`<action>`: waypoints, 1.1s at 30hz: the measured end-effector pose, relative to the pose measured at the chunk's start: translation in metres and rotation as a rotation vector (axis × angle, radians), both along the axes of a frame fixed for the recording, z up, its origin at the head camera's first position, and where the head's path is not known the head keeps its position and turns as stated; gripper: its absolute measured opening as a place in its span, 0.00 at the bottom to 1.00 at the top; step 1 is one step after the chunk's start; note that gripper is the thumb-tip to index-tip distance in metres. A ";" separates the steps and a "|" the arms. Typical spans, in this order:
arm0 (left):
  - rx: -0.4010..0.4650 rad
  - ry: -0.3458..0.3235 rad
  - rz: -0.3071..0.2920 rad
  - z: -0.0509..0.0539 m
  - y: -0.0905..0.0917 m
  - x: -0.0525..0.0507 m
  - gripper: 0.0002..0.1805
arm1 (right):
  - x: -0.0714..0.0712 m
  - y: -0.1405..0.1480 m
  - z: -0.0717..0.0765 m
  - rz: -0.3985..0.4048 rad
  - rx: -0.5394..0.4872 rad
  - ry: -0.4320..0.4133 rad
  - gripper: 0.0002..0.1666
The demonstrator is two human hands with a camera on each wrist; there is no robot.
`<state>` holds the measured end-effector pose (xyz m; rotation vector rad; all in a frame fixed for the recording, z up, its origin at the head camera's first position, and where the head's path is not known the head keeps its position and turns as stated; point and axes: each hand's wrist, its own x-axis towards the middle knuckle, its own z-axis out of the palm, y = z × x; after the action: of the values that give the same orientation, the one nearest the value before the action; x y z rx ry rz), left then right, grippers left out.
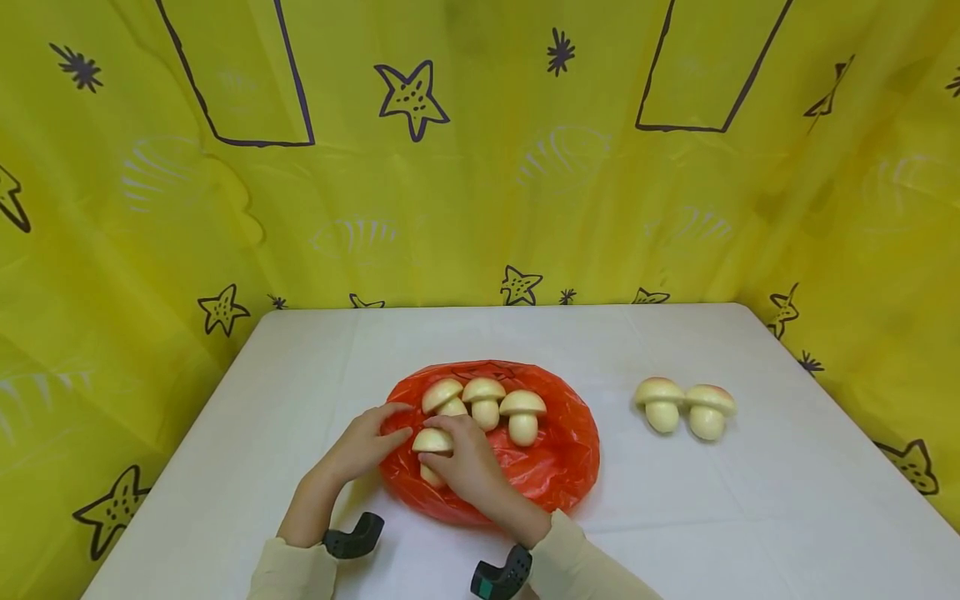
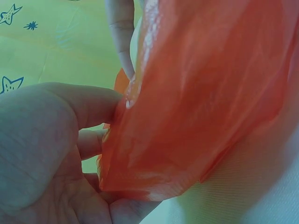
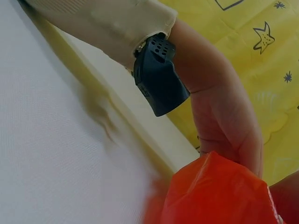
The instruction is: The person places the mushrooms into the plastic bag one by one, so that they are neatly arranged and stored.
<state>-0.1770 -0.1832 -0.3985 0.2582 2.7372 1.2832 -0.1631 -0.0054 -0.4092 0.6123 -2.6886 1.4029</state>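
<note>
A red plastic bag lies spread open on the table, with three toy mushrooms grouped at its back. My right hand pinches another mushroom by its pale cap, over the bag's left part. At the left rim is my left hand; the left wrist view shows its thumb on one side of the red plastic and its fingers on the other. The right wrist view catches the left hand behind the bag; the held mushroom is hidden there.
Two more mushrooms stand side by side on the white table, right of the bag. A yellow curtain with drawn stars hangs behind and around the table. Each wrist wears a black camera.
</note>
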 end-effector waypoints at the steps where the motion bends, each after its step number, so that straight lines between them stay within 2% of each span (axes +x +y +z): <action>1: -0.001 0.002 -0.001 0.000 0.000 0.000 0.20 | 0.000 0.000 0.000 0.001 0.004 0.001 0.21; 8: 0.002 -0.004 -0.003 0.000 0.001 0.000 0.20 | -0.002 0.003 0.004 0.006 0.016 -0.002 0.29; 13: -0.002 -0.014 -0.005 0.000 0.001 -0.001 0.21 | -0.002 0.008 0.011 -0.005 0.042 -0.015 0.31; 19: -0.010 -0.004 -0.013 0.000 -0.001 -0.001 0.20 | 0.001 0.021 0.029 0.018 0.114 -0.063 0.31; 24: -0.007 0.009 -0.026 -0.001 -0.001 -0.002 0.19 | 0.001 0.038 0.043 -0.006 0.087 -0.104 0.25; 33: 0.003 0.028 -0.025 0.000 -0.001 -0.001 0.18 | -0.009 0.058 0.049 -0.006 0.003 -0.120 0.23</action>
<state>-0.1782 -0.1845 -0.3983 0.3117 2.7469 1.2873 -0.1725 0.0524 -0.3599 0.5364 -2.7810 1.4808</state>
